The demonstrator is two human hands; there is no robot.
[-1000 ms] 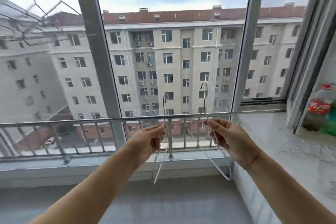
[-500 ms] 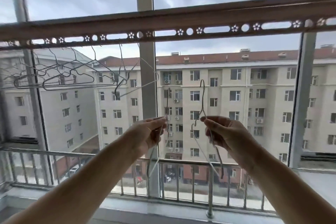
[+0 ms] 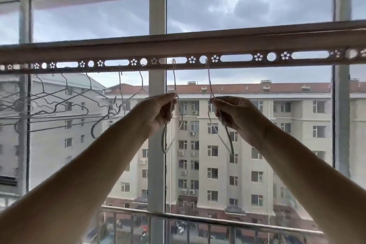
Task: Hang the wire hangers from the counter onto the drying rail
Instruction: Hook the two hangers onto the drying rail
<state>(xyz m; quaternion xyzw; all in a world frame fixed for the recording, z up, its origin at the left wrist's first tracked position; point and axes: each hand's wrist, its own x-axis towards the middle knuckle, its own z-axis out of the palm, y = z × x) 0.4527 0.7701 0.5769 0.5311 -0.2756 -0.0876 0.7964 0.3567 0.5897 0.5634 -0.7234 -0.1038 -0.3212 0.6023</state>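
Note:
The drying rail (image 3: 237, 47) runs across the window at head height, with a punched strip of slots and holes along its lower edge. My left hand (image 3: 158, 113) pinches the neck of a wire hanger (image 3: 174, 81); its hook reaches up into a slot of the strip. My right hand (image 3: 233, 115) pinches a second wire hanger (image 3: 209, 79), whose hook sits at a round hole in the strip. Both hangers' bodies dangle below my fists. The counter is out of view.
Several wire hangers (image 3: 65, 101) hang bunched from the rail's left part. A vertical window post (image 3: 156, 85) stands behind my left hand. A balcony railing (image 3: 198, 220) crosses the bottom. Apartment buildings lie beyond the glass.
Both hands have risen from waist height at the sill up to the rail, carrying a hanger each. The hooks now touch the punched strip. My view has tilted upward.

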